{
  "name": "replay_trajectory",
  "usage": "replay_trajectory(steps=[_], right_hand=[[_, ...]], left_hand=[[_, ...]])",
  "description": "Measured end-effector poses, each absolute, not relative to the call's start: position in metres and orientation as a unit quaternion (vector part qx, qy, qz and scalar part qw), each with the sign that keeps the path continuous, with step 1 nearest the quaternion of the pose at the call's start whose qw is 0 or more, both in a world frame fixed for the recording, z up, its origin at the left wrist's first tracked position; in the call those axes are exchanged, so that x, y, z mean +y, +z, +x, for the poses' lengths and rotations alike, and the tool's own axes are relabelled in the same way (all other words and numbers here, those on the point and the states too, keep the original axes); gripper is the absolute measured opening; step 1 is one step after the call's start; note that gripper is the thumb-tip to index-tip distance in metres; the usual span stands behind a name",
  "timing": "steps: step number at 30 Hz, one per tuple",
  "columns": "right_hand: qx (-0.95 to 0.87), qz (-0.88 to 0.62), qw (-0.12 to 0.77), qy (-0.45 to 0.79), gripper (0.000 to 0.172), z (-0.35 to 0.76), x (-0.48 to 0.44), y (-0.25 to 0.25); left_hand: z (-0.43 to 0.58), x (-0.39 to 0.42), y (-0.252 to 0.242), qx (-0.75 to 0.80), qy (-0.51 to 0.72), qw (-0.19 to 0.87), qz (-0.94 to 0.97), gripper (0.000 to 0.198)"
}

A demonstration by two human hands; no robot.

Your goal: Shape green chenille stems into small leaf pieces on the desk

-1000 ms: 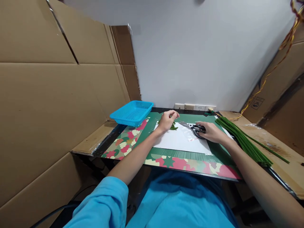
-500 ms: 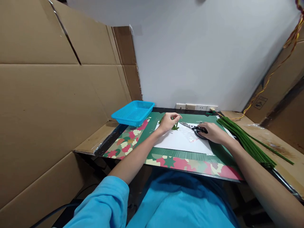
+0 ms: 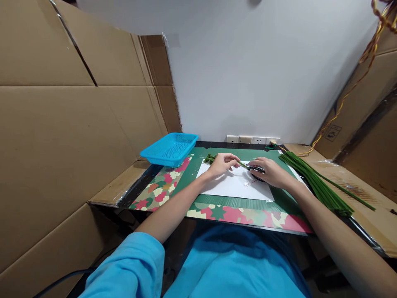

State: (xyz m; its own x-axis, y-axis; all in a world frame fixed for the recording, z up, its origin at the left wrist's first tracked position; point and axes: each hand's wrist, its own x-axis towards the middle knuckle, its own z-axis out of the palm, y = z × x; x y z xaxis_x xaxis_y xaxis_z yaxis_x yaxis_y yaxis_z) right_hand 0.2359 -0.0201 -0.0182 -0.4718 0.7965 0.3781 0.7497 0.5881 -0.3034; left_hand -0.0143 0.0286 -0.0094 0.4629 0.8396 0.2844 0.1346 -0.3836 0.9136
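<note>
Over the white paper (image 3: 229, 188), my left hand (image 3: 223, 164) pinches a thin green pipe cleaner (image 3: 242, 164) that runs right toward my other hand. My right hand (image 3: 269, 170) curls over the black-handled scissors (image 3: 257, 174); their blades are mostly hidden. Just left of my left hand lie short green pipe cleaner pieces (image 3: 209, 158), partly covered by it. A small clear plastic bag (image 3: 247, 179) rests on the paper below the scissors.
A blue perforated basket (image 3: 170, 150) stands at the back left. A bundle of long green pipe cleaners (image 3: 316, 184) lies at the right. Cardboard panels (image 3: 77, 136) flank the table, and wall sockets (image 3: 259, 140) line its back edge.
My right hand has moved left with the scissors, closer to my left hand. My left hand has lowered, and a green pipe cleaner now stretches between the hands. The view has shifted slightly.
</note>
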Motion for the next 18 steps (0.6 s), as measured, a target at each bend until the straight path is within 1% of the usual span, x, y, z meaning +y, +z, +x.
replay_trajectory(steps=[2, 5, 6, 7, 9, 14, 16, 18], right_hand=[[-0.858, -0.438, 0.26, 0.059, 0.032, 0.231, -0.022, -0.018], [-0.852, -0.434, 0.282, 0.075, 0.052, 0.226, -0.022, -0.021], [-0.852, -0.432, 0.286, 0.079, 0.056, 0.226, -0.021, -0.022], [-0.852, -0.428, 0.289, 0.082, 0.056, 0.226, -0.021, -0.024], [-0.856, -0.419, 0.293, 0.08, 0.05, 0.226, -0.02, -0.026], [-0.854, -0.415, 0.308, 0.065, 0.026, 0.223, -0.023, -0.024], [-0.852, -0.418, 0.31, 0.064, 0.024, 0.222, -0.025, -0.023], [-0.85, -0.421, 0.31, 0.059, 0.026, 0.223, -0.027, -0.022]], left_hand=[[-0.011, 0.026, -0.012, 0.335, 0.382, 0.464, 0.726, 0.015], [-0.009, 0.023, -0.013, 0.341, 0.368, 0.485, 0.716, 0.018], [-0.009, 0.022, -0.012, 0.342, 0.366, 0.49, 0.713, 0.019], [-0.009, 0.022, -0.011, 0.343, 0.363, 0.494, 0.711, 0.019], [-0.009, 0.021, -0.009, 0.345, 0.359, 0.499, 0.709, 0.019], [-0.009, 0.018, -0.006, 0.355, 0.356, 0.499, 0.705, 0.019], [-0.009, 0.018, -0.007, 0.358, 0.354, 0.502, 0.703, 0.019], [-0.009, 0.02, -0.008, 0.358, 0.354, 0.504, 0.702, 0.019]])
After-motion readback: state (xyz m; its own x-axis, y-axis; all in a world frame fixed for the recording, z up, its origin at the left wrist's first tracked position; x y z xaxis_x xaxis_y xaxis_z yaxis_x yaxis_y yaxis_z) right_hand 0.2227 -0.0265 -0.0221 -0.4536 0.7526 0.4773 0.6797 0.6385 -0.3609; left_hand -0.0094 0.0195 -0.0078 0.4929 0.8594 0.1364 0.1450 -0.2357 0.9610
